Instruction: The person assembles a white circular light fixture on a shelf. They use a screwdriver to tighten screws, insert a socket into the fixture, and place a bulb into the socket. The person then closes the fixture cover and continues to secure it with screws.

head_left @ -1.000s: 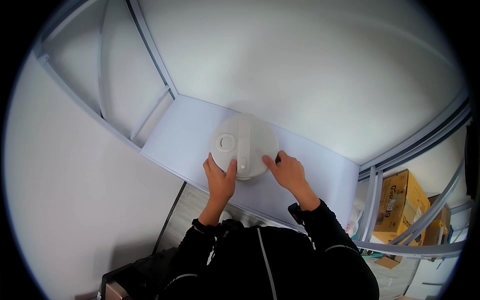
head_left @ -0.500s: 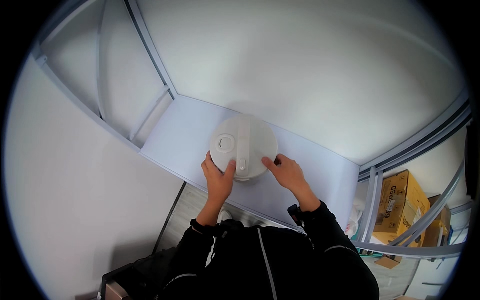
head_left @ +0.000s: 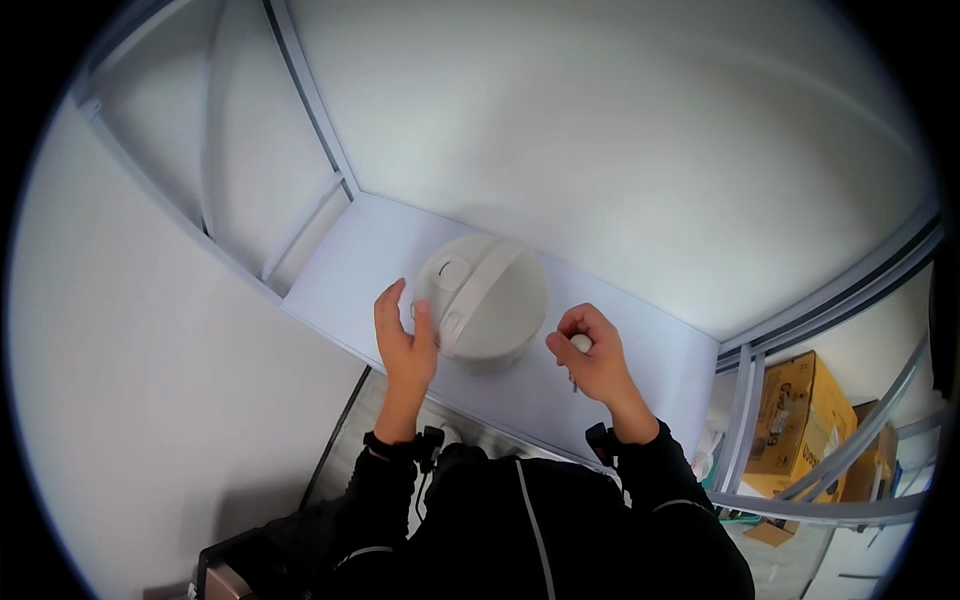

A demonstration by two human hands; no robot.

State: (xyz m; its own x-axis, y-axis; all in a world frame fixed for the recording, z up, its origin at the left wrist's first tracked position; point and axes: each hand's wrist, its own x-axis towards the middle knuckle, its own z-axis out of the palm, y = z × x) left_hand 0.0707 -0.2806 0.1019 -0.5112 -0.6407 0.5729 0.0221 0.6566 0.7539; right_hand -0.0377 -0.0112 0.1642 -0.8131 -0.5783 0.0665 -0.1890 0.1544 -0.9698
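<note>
A round white lidded pot (head_left: 487,295), like a small cooker with a handle bar and a round knob on its lid, stands on a pale shelf (head_left: 360,262). My left hand (head_left: 405,337) rests with spread fingers against the pot's left side. My right hand (head_left: 590,357) is off the pot, to its right, closed around a small white object with a thin stem showing below the fingers.
White walls surround the shelf, with metal frame bars at the left (head_left: 300,90) and right (head_left: 850,290). Cardboard boxes (head_left: 800,415) sit on a rack at the lower right. A dark box (head_left: 230,575) lies on the floor at the lower left.
My right hand has left the pot's rim and moved right, now closed on a small white object. My left hand stays against the pot's side.
</note>
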